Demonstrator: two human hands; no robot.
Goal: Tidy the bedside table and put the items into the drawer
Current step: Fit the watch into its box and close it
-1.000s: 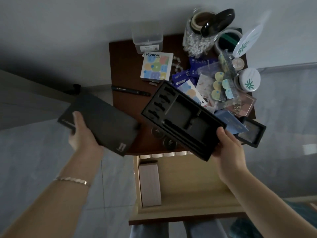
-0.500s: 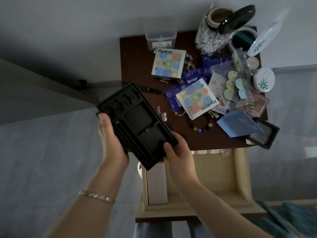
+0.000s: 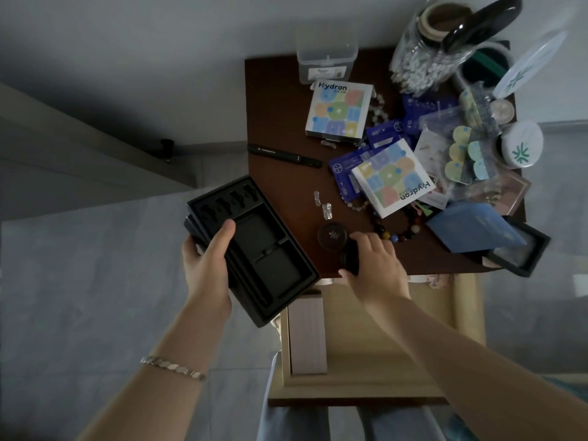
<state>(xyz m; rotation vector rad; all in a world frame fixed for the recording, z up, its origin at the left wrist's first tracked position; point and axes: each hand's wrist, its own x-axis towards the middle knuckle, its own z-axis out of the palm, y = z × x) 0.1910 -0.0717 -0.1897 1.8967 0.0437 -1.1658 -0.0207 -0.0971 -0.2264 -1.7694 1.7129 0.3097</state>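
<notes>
Both hands are holding things
Left hand (image 3: 206,268) is gripping a black tray (image 3: 273,249); right hand (image 3: 377,265) fingers are curling round a small round black pot (image 3: 348,258).

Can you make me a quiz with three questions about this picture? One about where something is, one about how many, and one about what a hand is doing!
1. Where is the pale box?
A. on a shelf
B. in the open drawer
C. on the floor

2. How many Hydron boxes lie on the table?
A. one
B. four
C. two

3. What is the left hand doing?
A. holding the black tray
B. hanging free
C. pressing a jar lid

Answers:
1 B, it stands at the drawer's left side.
2 C, one near the back, one mid-table.
3 A, its thumb lies on top of the tray; the right hand grips a small dark pot.
</notes>
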